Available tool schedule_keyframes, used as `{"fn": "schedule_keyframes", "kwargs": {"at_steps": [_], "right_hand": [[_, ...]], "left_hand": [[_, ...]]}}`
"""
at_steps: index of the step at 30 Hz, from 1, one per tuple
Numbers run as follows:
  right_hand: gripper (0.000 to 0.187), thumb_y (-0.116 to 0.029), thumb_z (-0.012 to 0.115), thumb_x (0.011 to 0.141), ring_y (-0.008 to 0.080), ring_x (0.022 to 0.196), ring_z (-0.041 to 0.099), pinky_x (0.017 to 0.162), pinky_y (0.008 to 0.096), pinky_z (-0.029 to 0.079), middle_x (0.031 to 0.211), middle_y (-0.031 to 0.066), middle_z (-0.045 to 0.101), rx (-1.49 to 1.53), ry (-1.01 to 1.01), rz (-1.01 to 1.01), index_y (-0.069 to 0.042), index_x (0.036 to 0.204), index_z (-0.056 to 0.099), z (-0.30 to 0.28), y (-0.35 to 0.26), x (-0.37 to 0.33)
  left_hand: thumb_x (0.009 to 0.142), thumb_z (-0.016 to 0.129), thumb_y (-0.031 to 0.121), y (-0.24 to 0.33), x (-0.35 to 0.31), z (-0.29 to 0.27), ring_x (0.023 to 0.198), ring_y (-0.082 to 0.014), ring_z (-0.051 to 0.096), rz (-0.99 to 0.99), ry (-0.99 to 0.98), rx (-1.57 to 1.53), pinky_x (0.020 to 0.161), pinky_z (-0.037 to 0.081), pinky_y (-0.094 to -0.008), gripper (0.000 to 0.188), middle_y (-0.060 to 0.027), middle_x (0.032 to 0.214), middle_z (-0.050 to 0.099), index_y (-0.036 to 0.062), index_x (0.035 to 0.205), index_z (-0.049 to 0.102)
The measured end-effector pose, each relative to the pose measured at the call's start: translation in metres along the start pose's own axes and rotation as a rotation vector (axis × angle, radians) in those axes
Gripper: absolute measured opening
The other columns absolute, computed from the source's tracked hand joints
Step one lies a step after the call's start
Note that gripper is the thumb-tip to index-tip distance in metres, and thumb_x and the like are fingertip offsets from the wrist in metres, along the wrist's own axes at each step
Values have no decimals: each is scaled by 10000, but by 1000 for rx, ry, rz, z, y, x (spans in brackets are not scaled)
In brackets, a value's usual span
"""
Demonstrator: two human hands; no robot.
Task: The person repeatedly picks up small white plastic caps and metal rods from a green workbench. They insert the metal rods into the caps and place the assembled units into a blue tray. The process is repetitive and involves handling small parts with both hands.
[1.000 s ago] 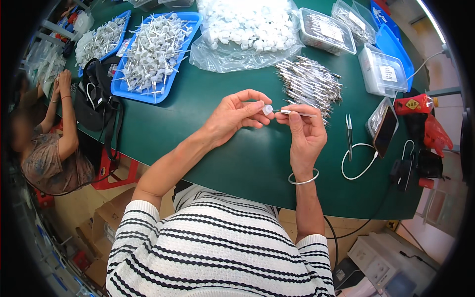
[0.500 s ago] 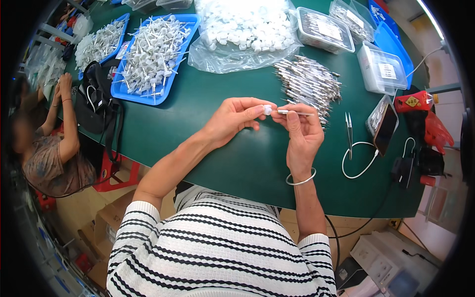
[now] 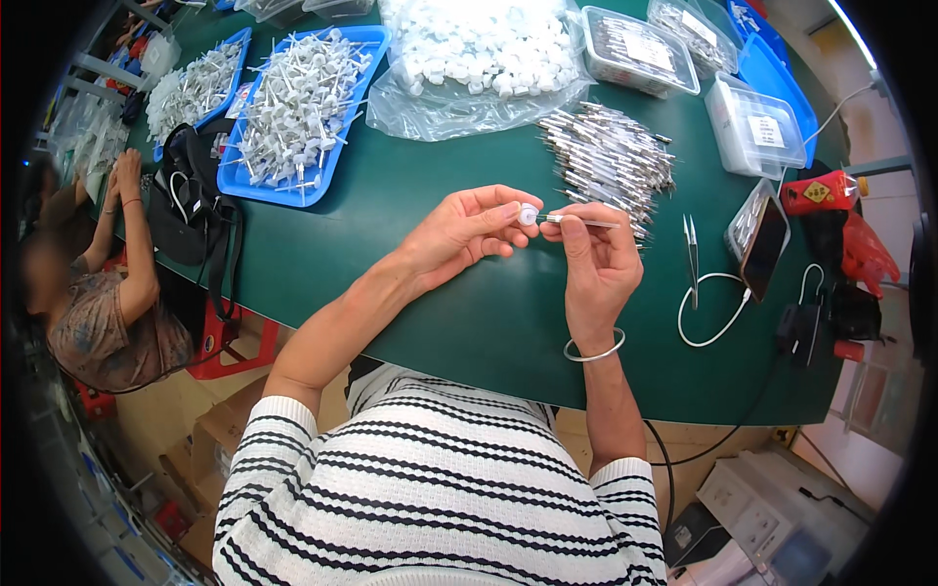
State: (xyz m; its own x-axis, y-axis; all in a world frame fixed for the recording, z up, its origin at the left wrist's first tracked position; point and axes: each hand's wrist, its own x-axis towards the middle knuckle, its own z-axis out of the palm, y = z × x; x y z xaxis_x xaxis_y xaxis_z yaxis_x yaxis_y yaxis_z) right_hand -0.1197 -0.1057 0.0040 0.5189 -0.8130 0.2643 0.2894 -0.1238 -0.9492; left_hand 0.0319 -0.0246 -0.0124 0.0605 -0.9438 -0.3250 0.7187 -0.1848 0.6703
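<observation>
In the head view, both hands meet above the middle of the green surface point(image 3: 440, 332). The left hand point(image 3: 464, 232) pinches a small white cap point(image 3: 528, 214) between thumb and fingers. The right hand point(image 3: 601, 256), with a bracelet point(image 3: 595, 350) at its wrist, grips a slim rod point(image 3: 586, 224) between thumb and fingers. The rod lies nearly level, its thin left end pointing at the cap; whether that end is inside the cap is too small to tell.

Farther off, just beyond the right hand, lies a heap of similar rods point(image 3: 611, 166). To its far left, a clear plastic bag point(image 3: 430, 122) carries many white caps point(image 3: 498, 63). Left of the bag stands a blue tray point(image 3: 335, 161) piled with white stemmed pieces point(image 3: 303, 98), and a black bag point(image 3: 188, 200) sits left of the tray. At the far right is a clear lidded box point(image 3: 674, 90). On the right, tweezers point(image 3: 693, 259) lie near a phone point(image 3: 765, 256) with a white cable point(image 3: 696, 343). At the far left edge sits another person point(image 3: 112, 322).
</observation>
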Motion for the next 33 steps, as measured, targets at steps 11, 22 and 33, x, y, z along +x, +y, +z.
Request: {"fn": "schedule_keyframes", "kwargs": {"at_steps": [11,22,33], "right_hand": [[91,-63,622,887,127,744,655,658,227,525,841,64,636,-182,26,-70,13,916,581,-1,7,-1],[71,-27,632,861,142,723,629,652,250,527,839,71,633,-310,2,-144,7,910,595,-2,5,-1],[107,0,650,832,175,733,632,640,264,533,851,90,631,-415,-25,-253,0,921,591,-4,6,0]], "left_hand": [[947,546,186,-1,0,1,776,-86,612,6,20,26,657,523,-178,273,-78,926,649,1,1146,580],[944,553,187,-1,0,4,775,-79,602,14,30,34,647,517,-175,257,-50,902,632,7,1123,590],[941,556,177,-3,1,3,772,-84,602,-21,31,-19,619,513,-167,254,-48,913,622,-4,1117,583]]}}
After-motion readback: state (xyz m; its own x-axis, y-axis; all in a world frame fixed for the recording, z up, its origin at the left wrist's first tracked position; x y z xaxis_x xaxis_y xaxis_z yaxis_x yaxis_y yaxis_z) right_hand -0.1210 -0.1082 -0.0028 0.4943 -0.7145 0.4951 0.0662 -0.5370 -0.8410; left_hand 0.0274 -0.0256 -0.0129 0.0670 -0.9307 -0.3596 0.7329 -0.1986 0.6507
